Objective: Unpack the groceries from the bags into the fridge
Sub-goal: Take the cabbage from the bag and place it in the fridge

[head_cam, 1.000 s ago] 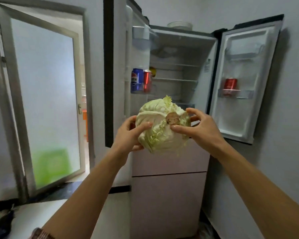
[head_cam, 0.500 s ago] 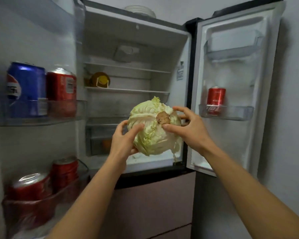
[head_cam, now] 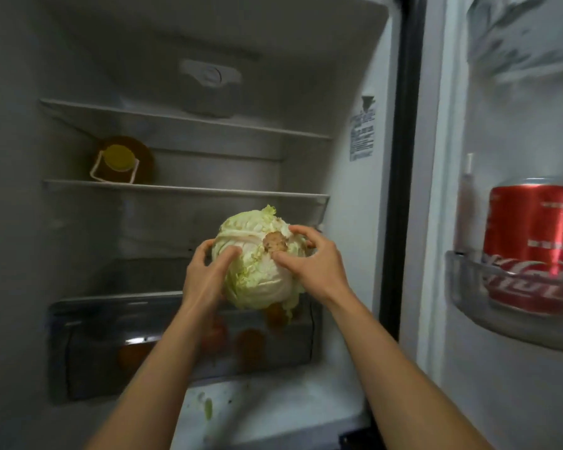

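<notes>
Dim, soft blur, wide-angle edge distortion

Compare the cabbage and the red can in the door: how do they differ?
The cabbage is pale green, round and leafy; the red can is a glossy cylinder. The cabbage is held up by the left hand and right hand, stem end toward the camera; the red can stands upright in the door bin, untouched. Both are at the open fridge.
</notes>
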`<state>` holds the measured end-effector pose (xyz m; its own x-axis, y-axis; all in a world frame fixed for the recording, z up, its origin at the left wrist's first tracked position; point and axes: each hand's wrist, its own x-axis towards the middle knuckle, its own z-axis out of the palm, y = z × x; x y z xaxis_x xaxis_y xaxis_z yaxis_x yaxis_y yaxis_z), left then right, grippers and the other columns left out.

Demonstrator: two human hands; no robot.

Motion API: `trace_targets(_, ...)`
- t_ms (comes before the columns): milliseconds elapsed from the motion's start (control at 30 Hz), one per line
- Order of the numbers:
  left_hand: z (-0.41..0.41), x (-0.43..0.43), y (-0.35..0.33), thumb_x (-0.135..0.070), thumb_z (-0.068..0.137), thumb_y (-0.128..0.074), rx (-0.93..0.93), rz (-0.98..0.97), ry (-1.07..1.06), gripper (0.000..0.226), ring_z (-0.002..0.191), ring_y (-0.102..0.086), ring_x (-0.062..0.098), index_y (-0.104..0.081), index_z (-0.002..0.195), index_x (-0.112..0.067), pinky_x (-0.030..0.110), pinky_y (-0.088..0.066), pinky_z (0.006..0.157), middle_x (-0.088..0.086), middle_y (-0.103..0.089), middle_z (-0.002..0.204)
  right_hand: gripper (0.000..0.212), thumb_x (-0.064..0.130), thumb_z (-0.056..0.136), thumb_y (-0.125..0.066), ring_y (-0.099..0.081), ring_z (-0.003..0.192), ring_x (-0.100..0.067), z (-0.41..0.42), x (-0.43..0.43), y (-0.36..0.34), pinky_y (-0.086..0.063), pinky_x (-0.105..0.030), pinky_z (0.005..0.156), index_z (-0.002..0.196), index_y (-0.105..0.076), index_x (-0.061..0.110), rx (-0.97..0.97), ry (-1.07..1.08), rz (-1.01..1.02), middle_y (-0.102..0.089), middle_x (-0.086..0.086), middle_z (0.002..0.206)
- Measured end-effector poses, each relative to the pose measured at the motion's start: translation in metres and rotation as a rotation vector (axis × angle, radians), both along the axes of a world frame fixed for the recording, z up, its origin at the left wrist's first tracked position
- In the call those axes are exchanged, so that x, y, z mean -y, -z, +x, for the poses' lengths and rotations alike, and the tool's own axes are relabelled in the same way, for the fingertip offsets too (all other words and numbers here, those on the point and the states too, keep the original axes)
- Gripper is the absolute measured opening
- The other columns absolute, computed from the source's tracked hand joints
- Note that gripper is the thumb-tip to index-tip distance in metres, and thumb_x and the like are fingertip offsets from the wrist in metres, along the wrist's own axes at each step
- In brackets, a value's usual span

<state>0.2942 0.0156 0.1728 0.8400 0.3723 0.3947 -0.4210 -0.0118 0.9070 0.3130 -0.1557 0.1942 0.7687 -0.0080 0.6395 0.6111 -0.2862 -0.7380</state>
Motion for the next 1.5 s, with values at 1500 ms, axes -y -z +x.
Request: trace_targets(1500, 0.272, -0.058, -0.022, -0.031, 0.052, -0.075, 0.111, 0.813, 0.122, 0.101, 0.130, -0.041, 0.021, -0.033, 0.145, -0.026, 0.039, -0.041, 0.106, 0.003, -0.039, 0.142, 0.029, 0.016, 0.079, -0.051, -0.064, 0.099, -0.031, 0.259, -0.056, -0.003, -0.051, -0.034, 0.088, 0.103, -0.066, 0.006, -0.234, 0.284, 0.250, -0.069, -0.014, 0.106)
